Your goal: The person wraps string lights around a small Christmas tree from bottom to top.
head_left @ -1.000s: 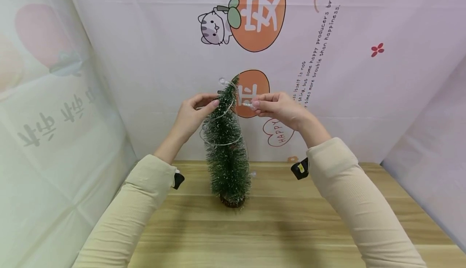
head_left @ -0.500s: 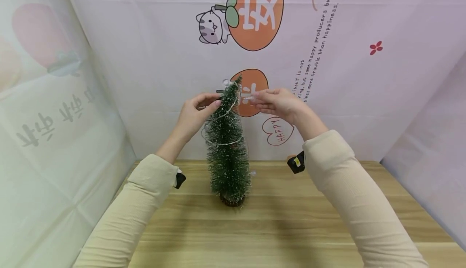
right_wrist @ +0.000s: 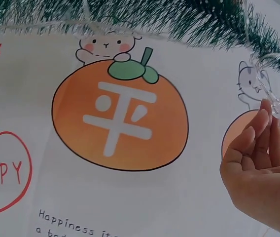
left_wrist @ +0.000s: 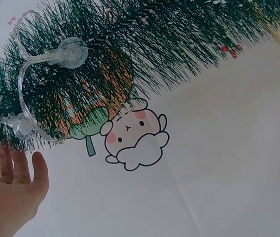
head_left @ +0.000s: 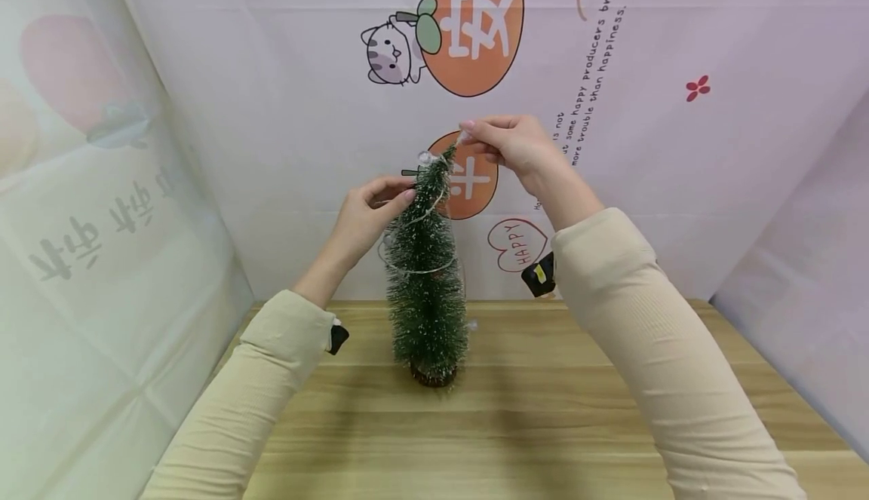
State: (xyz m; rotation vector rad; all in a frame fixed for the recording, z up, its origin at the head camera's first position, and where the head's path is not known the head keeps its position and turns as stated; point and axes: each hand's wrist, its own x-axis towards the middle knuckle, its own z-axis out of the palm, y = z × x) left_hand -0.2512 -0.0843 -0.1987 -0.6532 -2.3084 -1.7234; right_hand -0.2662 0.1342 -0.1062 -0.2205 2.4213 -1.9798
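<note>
A small green artificial Christmas tree with frosted bristles stands upright on a round brown base. Clear string lights wind around it. Beside its upper part is my left hand, its fingers reaching behind the bristles and the thumb in front. The left wrist view shows those fingers fairly straight, below a round clear bulb on the branches. My right hand is raised near the bent tip of the tree. Between thumb and fingers it pinches a clear bulb, whose wire leads to the tip.
Under the tree is a wood-grain table. A printed cloth hangs behind it, and a pale cloth closes the left side. Small red berries show among the bristles in the left wrist view.
My right hand has moved up from beside the upper tree to its tip, carrying the bulb. The left hand stays nearly in place, while the tip leans further right.
</note>
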